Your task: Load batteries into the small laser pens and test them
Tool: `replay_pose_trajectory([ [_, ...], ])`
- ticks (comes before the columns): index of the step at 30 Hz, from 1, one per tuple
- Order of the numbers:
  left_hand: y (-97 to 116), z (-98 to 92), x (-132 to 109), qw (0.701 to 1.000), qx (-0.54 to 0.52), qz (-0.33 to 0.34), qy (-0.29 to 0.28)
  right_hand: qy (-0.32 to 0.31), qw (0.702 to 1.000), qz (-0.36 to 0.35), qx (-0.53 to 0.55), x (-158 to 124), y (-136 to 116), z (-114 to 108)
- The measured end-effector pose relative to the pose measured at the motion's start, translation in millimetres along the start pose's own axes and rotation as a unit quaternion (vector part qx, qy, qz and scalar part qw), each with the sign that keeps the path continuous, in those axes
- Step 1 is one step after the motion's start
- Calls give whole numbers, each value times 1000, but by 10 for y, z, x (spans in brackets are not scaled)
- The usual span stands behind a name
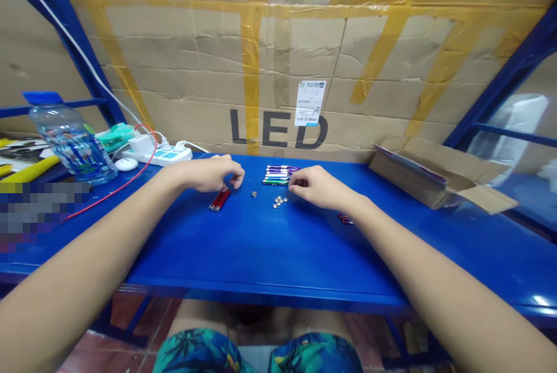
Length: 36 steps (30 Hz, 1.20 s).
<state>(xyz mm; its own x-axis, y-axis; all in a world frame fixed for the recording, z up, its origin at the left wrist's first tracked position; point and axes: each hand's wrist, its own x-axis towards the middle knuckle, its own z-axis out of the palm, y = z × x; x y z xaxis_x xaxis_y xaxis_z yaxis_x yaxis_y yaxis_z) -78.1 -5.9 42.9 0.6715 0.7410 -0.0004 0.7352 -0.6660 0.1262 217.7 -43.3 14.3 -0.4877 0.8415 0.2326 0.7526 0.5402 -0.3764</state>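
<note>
My left hand (213, 174) hovers at the upper end of a small bundle of slim red metallic tubes (219, 201), its fingers loosely bent and the thumb apart from the index finger. I cannot tell whether it touches them. A row of slim pen-like tubes (277, 175) in purple, blue, white and green lies side by side. At the row's right end, my right hand (314, 186) has thumb and fingertips pinched together; what they hold, if anything, is hidden. Several small round silvery pieces (278, 203) lie in front of the row, and a smaller group (255, 194) sits between the hands.
Red clip-like parts (343, 219) lie beside my right forearm. An open cardboard box (429, 173) stands at the right. On the left are a plastic bottle (72, 141), a white power strip (167, 154) and a red cable (126, 187). A large carton (209, 65) walls the back.
</note>
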Motion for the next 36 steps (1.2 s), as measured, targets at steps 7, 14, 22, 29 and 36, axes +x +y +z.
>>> replay_pose_trajectory([
  [7,71,-24,17,998,27,7,-59,-1,1000,0,-1,-3,-13,-13],
  [14,229,-39,19,997,16,-42,-55,2,1000,-9,0,2,-30,-22],
  [22,299,-14,31,994,-47,-71,-73,5,1000,-18,-4,-3,-27,-10],
  [29,484,-26,-2,991,-69,-81,-86,29,999,-39,4,-3,-62,-12],
  [36,798,121,99,950,-238,12,199,-51,971,-2,232,-22,-230,-7],
])
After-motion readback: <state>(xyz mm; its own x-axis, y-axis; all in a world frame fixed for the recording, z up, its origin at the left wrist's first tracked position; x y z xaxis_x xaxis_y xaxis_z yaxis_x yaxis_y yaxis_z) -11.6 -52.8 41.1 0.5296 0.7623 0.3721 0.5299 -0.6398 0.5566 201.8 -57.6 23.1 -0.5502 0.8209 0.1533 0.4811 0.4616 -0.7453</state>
